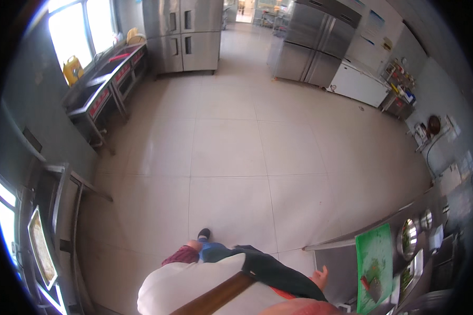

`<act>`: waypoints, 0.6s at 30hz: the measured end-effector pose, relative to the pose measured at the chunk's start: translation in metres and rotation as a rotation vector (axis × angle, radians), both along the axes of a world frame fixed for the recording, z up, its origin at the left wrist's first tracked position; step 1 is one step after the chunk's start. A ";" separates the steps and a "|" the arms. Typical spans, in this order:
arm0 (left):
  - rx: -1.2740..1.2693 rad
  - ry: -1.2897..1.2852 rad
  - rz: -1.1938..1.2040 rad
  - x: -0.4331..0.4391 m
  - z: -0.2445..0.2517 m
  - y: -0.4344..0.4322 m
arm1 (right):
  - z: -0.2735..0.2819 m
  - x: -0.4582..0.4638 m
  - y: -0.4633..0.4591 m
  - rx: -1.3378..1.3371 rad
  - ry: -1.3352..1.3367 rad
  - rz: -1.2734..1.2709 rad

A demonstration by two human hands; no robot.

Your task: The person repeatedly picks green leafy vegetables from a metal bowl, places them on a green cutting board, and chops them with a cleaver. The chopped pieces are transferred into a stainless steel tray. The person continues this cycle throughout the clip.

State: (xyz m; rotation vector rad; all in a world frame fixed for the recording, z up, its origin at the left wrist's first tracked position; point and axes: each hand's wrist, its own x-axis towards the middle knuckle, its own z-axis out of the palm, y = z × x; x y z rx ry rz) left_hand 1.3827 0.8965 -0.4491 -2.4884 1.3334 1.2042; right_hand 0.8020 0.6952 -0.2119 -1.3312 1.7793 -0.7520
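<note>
My left hand (195,245) shows only in part, beyond a maroon sleeve at the bottom; its fingers cannot be made out. At the lower right, my right hand (320,278) has its fingers apart and holds nothing, beside the edge of a metal worktable (335,258). On that table lies a green cutting board (374,246) with chopped greens (375,269) and a knife with a red handle (365,282). Behind the board are a steel bowl of greens (408,239) and a metal tray (417,262) that also holds greens. A brown band crosses my white garment.
Metal sinks (98,92) line the left wall, near a yellow jug (73,71). A tray with pale contents (42,248) is at the lower left. Steel refrigerators (181,35) and a white chest freezer (358,84) stand farther off, across the tiled floor (228,147).
</note>
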 end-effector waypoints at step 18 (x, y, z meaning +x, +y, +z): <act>-0.281 0.109 -0.607 -0.280 0.102 -0.361 | 0.016 -0.277 0.031 -0.136 -0.204 -0.819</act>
